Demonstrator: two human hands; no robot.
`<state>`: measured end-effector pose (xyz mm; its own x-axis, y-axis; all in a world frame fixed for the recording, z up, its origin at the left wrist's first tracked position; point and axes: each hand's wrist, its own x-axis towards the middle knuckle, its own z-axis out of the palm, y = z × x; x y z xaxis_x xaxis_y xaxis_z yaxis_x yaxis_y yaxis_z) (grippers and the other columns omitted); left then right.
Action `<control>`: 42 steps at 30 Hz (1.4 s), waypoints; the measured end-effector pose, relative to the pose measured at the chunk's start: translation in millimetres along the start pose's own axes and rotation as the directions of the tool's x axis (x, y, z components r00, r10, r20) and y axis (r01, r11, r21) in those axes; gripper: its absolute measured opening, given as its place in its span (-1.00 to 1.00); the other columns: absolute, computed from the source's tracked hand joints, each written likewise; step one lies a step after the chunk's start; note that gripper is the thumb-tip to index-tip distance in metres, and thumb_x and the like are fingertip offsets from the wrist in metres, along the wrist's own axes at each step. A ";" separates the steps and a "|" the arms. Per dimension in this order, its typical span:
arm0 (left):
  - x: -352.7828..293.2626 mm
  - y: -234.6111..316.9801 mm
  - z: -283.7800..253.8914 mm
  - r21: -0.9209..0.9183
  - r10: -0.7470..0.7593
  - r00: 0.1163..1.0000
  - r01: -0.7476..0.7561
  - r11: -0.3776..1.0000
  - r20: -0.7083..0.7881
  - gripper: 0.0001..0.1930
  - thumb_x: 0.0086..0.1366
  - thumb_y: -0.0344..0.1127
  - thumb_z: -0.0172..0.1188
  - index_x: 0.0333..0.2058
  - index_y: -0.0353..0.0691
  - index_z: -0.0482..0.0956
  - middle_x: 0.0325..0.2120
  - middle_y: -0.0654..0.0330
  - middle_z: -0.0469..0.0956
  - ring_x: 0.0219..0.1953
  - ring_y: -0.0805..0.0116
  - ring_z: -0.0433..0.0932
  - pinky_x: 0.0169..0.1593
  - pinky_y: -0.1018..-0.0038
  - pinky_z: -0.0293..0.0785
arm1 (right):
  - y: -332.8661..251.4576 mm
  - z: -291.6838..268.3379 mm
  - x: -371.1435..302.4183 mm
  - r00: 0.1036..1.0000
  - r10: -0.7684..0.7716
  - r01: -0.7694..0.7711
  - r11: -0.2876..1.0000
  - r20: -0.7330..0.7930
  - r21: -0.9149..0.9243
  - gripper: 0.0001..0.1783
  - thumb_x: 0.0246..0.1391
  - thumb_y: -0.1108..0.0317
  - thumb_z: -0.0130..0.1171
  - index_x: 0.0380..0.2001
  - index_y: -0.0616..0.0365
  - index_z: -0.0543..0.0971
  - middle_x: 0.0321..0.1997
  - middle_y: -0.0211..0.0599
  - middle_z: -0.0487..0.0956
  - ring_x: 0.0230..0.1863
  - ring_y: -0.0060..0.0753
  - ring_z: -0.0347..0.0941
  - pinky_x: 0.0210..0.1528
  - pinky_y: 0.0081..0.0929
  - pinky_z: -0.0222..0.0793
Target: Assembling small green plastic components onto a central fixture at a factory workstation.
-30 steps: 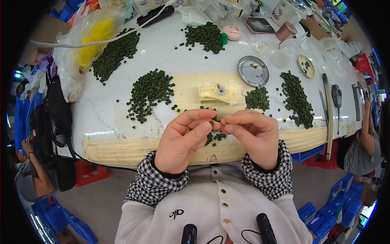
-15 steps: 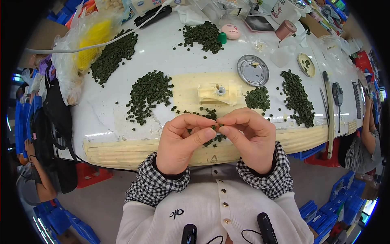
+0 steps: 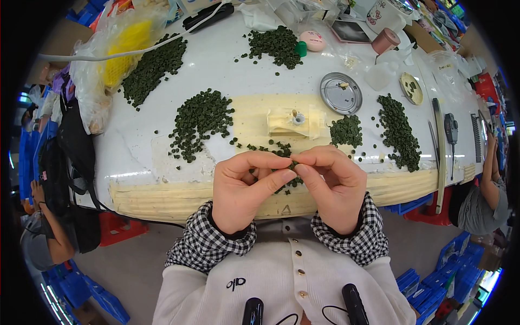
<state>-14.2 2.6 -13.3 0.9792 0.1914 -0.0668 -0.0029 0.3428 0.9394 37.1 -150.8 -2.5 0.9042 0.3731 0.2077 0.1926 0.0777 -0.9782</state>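
My left hand (image 3: 238, 187) and my right hand (image 3: 335, 181) meet at the fingertips over the table's near edge. Both are pinched, thumb against forefinger, around a small dark green piece (image 3: 293, 165) that the fingers mostly cover. Beneath and just beyond the fingertips lies a loose scatter of small dark green pieces (image 3: 281, 148). Farther out, a cream taped block (image 3: 281, 123) with a small metal post on top stands on the taped patch of table. To its left is a large pile of dark green pieces (image 3: 199, 120); a smaller pile of flat green pieces (image 3: 346, 131) lies to its right.
More green piles lie at the far left (image 3: 156, 67), far middle (image 3: 275, 46) and right (image 3: 400, 132). A round metal tin lid (image 3: 340, 93), a small dish (image 3: 411, 89), a long metal strip (image 3: 439, 157) and a screwdriver (image 3: 450, 132) lie on the right. Plastic bags (image 3: 89, 81) crowd the left.
Both hands keep the same pinch at the same place, with the fingertips drawn slightly closer together. The whole view has shifted a little.
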 end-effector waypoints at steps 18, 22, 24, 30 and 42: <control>0.3 2.0 -0.6 0.111 0.174 0.985 -0.171 0.979 -0.018 -0.82 0.07 -0.63 0.29 -0.31 -0.32 0.64 -0.31 0.16 0.60 -0.44 0.66 0.44 -0.41 0.75 0.33 | -3.9 0.8 -1.6 0.972 -0.225 0.234 0.939 0.063 -0.254 -0.75 -0.05 0.66 0.21 -0.22 0.31 0.60 -0.21 -0.14 0.58 -0.29 -0.41 0.55 -0.25 -0.60 0.48; 2.1 3.6 -2.3 0.092 0.110 0.993 -0.107 0.990 -0.031 -0.83 0.07 -0.62 0.29 -0.31 -0.33 0.63 -0.38 0.22 0.60 -0.53 0.72 0.34 -0.46 0.76 0.29 | -4.0 -0.5 -0.7 0.970 -0.225 0.240 0.940 0.088 -0.241 -0.73 -0.04 0.67 0.20 -0.20 0.31 0.60 -0.20 -0.14 0.58 -0.26 -0.40 0.55 -0.22 -0.59 0.49; 2.6 8.1 0.5 0.036 0.012 0.997 -0.010 0.999 -0.077 -0.83 0.08 -0.61 0.29 -0.30 -0.33 0.63 -0.43 0.27 0.59 -0.56 0.75 0.28 -0.49 0.76 0.25 | -5.1 -1.2 -0.5 0.974 -0.207 0.224 0.946 0.096 -0.233 -0.73 -0.04 0.67 0.20 -0.20 0.31 0.60 -0.20 -0.14 0.58 -0.25 -0.40 0.55 -0.22 -0.59 0.48; 3.8 2.5 -6.0 0.084 0.109 0.994 -0.107 0.991 -0.020 -0.83 0.10 -0.60 0.29 -0.29 -0.34 0.62 -0.52 0.36 0.52 -0.58 0.75 0.25 -0.50 0.76 0.20 | -5.7 -0.7 -0.8 0.971 -0.214 0.234 0.944 0.108 -0.234 -0.72 -0.05 0.67 0.21 -0.19 0.30 0.60 -0.20 -0.15 0.58 -0.25 -0.39 0.54 -0.23 -0.60 0.47; 2.6 11.3 -7.7 0.203 0.185 0.983 -0.182 0.962 0.005 -0.84 0.09 -0.60 0.29 -0.31 -0.34 0.65 -0.45 0.26 0.58 -0.56 0.72 0.33 -0.50 0.76 0.20 | -2.4 -4.5 1.3 0.950 -0.248 0.292 0.922 0.191 -0.254 -0.67 -0.07 0.65 0.24 -0.16 0.22 0.62 -0.19 -0.18 0.59 -0.28 -0.42 0.52 -0.27 -0.61 0.46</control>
<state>-13.3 14.0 -5.4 0.9628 0.2466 0.1102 -0.1403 0.1082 0.9842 39.5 -154.6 0.2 0.7384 0.5115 0.4395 0.5382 -0.0541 -0.8411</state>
